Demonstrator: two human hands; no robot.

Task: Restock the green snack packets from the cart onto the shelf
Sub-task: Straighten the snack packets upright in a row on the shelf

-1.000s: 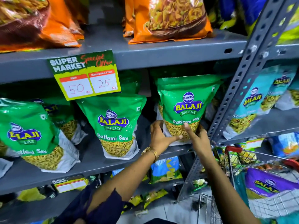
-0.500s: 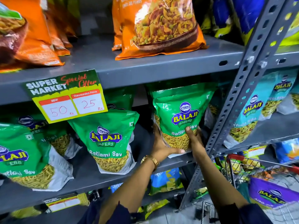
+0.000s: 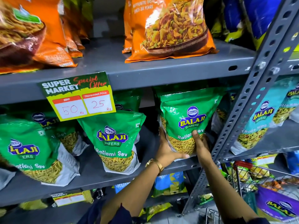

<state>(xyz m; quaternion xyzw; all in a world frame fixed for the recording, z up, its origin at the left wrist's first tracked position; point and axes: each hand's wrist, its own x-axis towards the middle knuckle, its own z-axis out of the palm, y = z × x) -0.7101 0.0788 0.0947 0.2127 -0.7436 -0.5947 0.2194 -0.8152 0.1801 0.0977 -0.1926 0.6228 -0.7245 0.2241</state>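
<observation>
A green Ratlami Sev packet (image 3: 191, 110) stands upright at the right end of the grey middle shelf (image 3: 113, 177). My left hand (image 3: 166, 151) cups its lower left side and bottom edge. My right hand (image 3: 199, 144) presses flat on its lower right front. Two more green packets stand to the left: one in the middle (image 3: 116, 139) and one at the far left (image 3: 30, 149), with others behind them. The cart (image 3: 252, 177) with a red handle sits at the lower right, holding a purple packet (image 3: 278, 202).
A price sign (image 3: 79, 96) hangs from the upper shelf edge. Orange snack bags (image 3: 168, 28) lie on the shelf above. A perforated grey upright (image 3: 252, 94) stands just right of my hands. Teal packets (image 3: 262, 117) fill the neighbouring bay. Blue and yellow packets sit on the lower shelf.
My hands have closed in on the right green packet's base, from fingertips touching its front to gripping both sides. The view has tilted upward and nearer the shelf.
</observation>
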